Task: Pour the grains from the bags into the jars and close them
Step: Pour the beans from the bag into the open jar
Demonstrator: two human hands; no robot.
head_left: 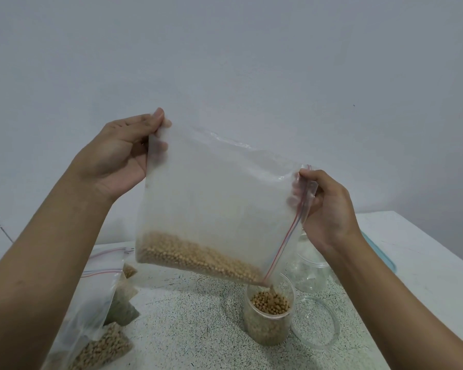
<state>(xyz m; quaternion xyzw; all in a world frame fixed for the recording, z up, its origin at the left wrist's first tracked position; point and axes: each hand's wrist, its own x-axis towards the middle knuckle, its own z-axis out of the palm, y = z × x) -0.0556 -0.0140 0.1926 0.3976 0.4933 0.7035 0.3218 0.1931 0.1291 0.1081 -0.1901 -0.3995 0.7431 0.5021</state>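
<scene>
A clear zip bag (pixel 211 204) hangs tilted above the table, with tan round grains (pixel 198 259) heaped along its lower edge. My left hand (pixel 120 156) pinches its upper far corner. My right hand (pixel 324 206) pinches the red-striped zip edge at the right. The bag's lowest corner points into an open clear jar (pixel 267 313), which is largely filled with the same grains. A few grains fall from that corner into the jar.
Two more empty clear jars, one (pixel 312 265) behind and one (pixel 316 323) right of the filled jar. Several other zip bags of grains (pixel 102 303) lie at the left on the speckled table (pixel 187 324). A teal lid edge (pixel 380 252) shows at the right.
</scene>
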